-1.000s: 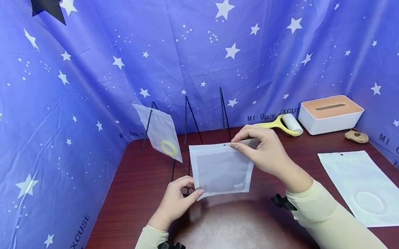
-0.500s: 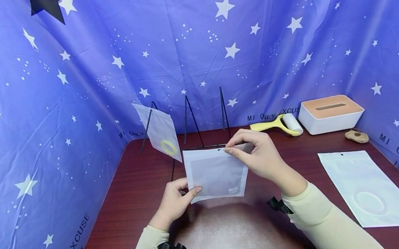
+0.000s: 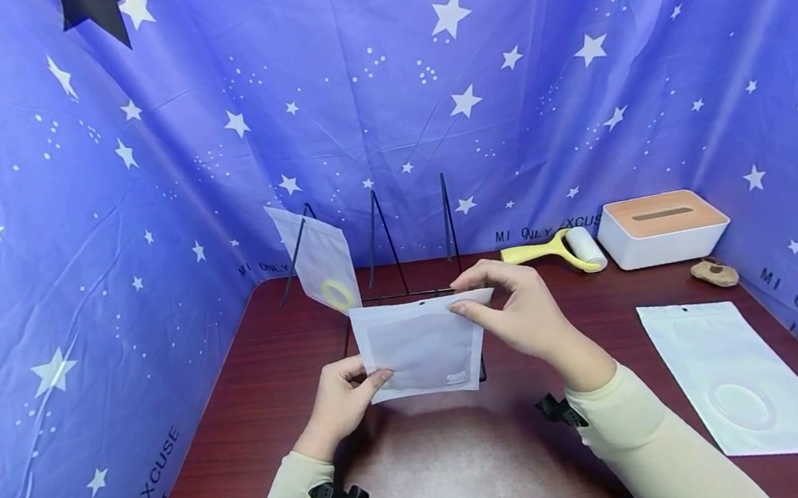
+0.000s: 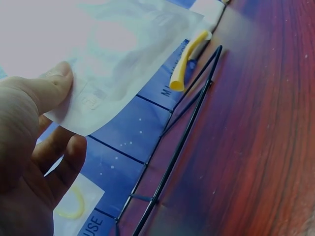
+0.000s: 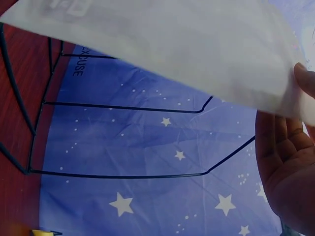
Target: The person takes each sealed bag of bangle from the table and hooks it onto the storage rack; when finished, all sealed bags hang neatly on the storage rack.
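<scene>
A white flat pouch (image 3: 420, 351) with a small hang hole in its top edge is held up over the table's middle. My left hand (image 3: 342, 404) pinches its lower left edge, thumb in front, as the left wrist view also shows. At its upper right corner, my right hand (image 3: 524, 308) grips the top edge between thumb and fingers. Behind it stands a black wire rack (image 4: 170, 169) with upright bent prongs, partly hidden by the pouch. A second white pouch (image 3: 320, 255), with a yellow ring showing through, hangs on the rack's left prong.
Flat on the table's right side lies another pouch (image 3: 731, 357) with a pale ring outline. Towards the back right are a yellow-handled lint roller (image 3: 566, 250), a white tissue box (image 3: 663, 244) with a wooden lid, and a small brown object (image 3: 714, 272). Starry blue cloth (image 3: 382, 117) encloses the table.
The held pouch has moved left and slightly down. My right hand has shifted a little left, its grip now farther from the hang hole, near the corner. My left hand keeps its pinch.
</scene>
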The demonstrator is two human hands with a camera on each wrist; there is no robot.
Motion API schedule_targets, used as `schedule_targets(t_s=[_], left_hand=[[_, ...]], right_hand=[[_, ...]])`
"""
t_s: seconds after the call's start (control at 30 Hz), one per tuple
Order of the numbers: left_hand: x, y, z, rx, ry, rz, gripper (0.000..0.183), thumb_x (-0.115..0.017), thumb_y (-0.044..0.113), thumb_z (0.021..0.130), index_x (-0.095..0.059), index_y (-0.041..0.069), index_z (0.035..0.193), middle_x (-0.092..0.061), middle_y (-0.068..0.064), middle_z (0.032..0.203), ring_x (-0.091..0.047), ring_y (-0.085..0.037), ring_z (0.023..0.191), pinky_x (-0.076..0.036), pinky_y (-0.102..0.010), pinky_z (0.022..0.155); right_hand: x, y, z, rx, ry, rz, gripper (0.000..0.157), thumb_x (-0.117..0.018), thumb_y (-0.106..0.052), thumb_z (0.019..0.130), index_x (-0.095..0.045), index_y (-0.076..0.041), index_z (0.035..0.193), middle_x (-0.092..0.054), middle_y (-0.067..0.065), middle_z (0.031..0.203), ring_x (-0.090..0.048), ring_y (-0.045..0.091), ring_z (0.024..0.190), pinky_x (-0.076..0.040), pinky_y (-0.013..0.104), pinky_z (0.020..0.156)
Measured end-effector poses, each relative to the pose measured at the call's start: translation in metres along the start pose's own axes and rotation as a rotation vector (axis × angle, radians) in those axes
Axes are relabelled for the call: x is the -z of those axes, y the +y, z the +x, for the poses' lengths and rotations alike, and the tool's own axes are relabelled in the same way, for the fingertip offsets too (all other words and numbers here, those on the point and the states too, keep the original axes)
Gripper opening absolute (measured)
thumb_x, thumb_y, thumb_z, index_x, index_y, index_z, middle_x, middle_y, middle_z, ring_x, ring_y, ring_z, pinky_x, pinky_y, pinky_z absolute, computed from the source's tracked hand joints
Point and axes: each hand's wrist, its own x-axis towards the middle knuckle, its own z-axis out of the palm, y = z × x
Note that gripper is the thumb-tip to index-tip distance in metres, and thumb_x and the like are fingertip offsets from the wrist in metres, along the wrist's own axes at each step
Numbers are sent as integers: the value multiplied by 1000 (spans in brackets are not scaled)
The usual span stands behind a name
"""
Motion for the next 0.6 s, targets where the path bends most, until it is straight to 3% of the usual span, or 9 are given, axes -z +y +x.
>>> schedule_targets(t_s=[0.17, 0.3, 0.6], left_hand=[[5, -2, 0, 7, 41, -22, 9, -81, 7, 91, -82, 9, 100, -76, -6, 78, -47, -5, 52, -37, -23, 44], [10, -1, -1, 7, 76, -22, 10, -81, 2, 90, -81, 6, 99, -70, -5, 69, -42, -5, 52, -33, -22, 44], [17, -2, -1, 12, 86, -26, 12, -81, -2, 88, -80, 4, 99, -75, -8, 77, -49, -6, 57, -37, -21, 48]], right_hand=[[1, 6, 0, -47, -32, 14, 21, -83, 7, 84, -76, -7, 99, -72, 4, 87, -61, 15, 69, -51, 26, 63], [1, 9, 0, -53, -65, 57, 17, -78, 10, 86, -74, -4, 94, -69, 9, 85, -61, 19, 72, -52, 28, 67], [-1, 14, -1, -78, -80, 89, 16, -81, -4, 91, -71, -16, 87, -66, 1, 81, -60, 18, 71, -50, 29, 64]])
